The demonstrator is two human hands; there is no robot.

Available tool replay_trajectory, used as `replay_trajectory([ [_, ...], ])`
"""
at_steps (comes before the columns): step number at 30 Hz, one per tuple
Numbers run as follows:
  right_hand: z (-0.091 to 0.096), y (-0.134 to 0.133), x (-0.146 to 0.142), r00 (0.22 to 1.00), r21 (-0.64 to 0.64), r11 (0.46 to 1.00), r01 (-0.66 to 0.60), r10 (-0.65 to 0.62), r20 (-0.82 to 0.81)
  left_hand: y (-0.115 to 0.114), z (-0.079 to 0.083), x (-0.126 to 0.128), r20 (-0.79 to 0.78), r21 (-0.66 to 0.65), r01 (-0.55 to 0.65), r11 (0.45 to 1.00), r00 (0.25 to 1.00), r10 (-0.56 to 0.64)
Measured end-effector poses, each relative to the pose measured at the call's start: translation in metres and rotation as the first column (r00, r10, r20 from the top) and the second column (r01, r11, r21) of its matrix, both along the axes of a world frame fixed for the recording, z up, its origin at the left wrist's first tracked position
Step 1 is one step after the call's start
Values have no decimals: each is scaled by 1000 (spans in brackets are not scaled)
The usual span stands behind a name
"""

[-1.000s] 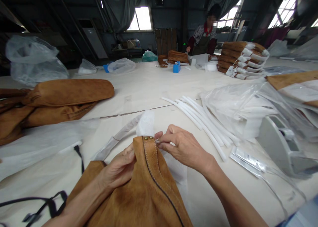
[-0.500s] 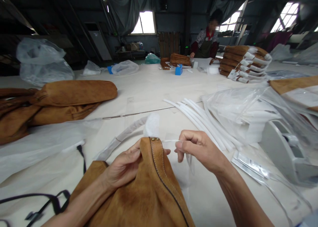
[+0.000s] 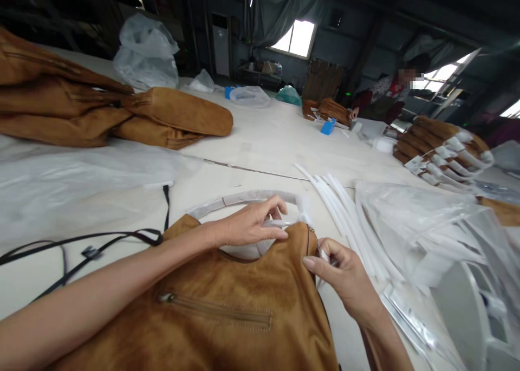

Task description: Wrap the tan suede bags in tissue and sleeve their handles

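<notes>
A brown leather bag (image 3: 227,284) with a zipped pocket (image 3: 219,310) lies before me. Its handle (image 3: 239,197) arches over the far side, wrapped in translucent white plastic. My left hand (image 3: 252,222) reaches over the bag's top opening, fingers curved and apart from the thumb, beside a clear strip at the handle's right end. At the bag's top right corner, near brass-coloured rivets (image 3: 311,229), my right hand (image 3: 341,271) pinches the edge, thumb in front and fingers behind. Some whitish plastic shows between these fingers.
White foam tubes (image 3: 337,208) and clear plastic bags (image 3: 418,214) lie to the right, near a grey tape dispenser (image 3: 463,300). Brown bags (image 3: 179,111) are heaped at left, with more stacked (image 3: 430,143) far right. Black straps (image 3: 122,235) lie left. A person (image 3: 385,97) stands across the table.
My left hand has left the bag's corner and moved over its opening towards the handle. My right hand has moved in from a thin white strand to the corner. The view has tilted and turned left.
</notes>
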State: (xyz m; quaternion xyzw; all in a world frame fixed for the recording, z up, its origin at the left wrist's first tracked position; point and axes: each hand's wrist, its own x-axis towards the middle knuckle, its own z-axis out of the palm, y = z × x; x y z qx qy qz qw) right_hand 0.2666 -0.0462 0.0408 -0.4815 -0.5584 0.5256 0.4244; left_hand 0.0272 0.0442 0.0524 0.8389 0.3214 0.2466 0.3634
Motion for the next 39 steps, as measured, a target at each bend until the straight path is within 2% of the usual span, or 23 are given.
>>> replay_trajectory([
  [2,-10,3,5,998,-31,999,22,-23,-61,2,5,-6,-132,18,-18,1000,991,21],
  [5,-20,8,13,992,-55,998,5,-12,-128,4,13,-12,-300,57,46,997,953,-27],
  [7,-23,10,16,988,-63,998,-5,-5,-154,6,16,-15,-280,50,50,997,959,-33],
  [11,-24,11,17,982,-83,996,10,-26,-186,14,20,-20,-143,-90,31,995,989,-44],
  [13,-26,11,17,980,-92,996,15,-33,-194,17,22,-25,-164,-92,44,995,985,-59],
  [15,-27,12,18,983,-91,995,29,-44,-176,16,22,-29,-235,-34,56,998,970,-62],
  [18,-28,14,22,995,-84,996,33,-40,-90,5,12,-32,-391,47,31,998,921,-11],
  [21,-21,19,33,993,-82,996,-19,29,116,-12,-12,-31,-476,66,8,998,879,25],
  [23,-13,24,40,945,-40,999,-36,47,324,-23,-27,-27,-437,9,20,1000,899,-14],
  [25,-4,31,44,858,34,999,-33,10,514,-32,-36,-23,-366,-90,37,995,928,-68],
  [28,7,41,44,684,126,992,4,-95,724,-36,-40,-15,-331,-194,8,981,941,-73],
  [30,12,44,42,557,199,979,53,-194,807,-35,-40,-9,-347,-245,-41,969,937,-48],
  [32,14,40,42,485,326,940,106,-335,808,-32,-42,-5,-350,-325,-78,942,936,-44],
  [35,9,18,48,469,491,843,219,-532,705,-29,-47,-2,-268,-500,-81,863,961,-65],
  [36,4,6,51,474,485,832,269,-553,685,-29,-48,-2,-216,-567,-73,821,974,-63],
  [37,-2,-6,52,493,440,843,310,-539,683,-30,-49,-2,-161,-633,-65,771,986,-48],
  [39,-16,-30,51,567,268,900,343,-426,705,-34,-48,-2,-65,-745,-53,665,998,7],
])
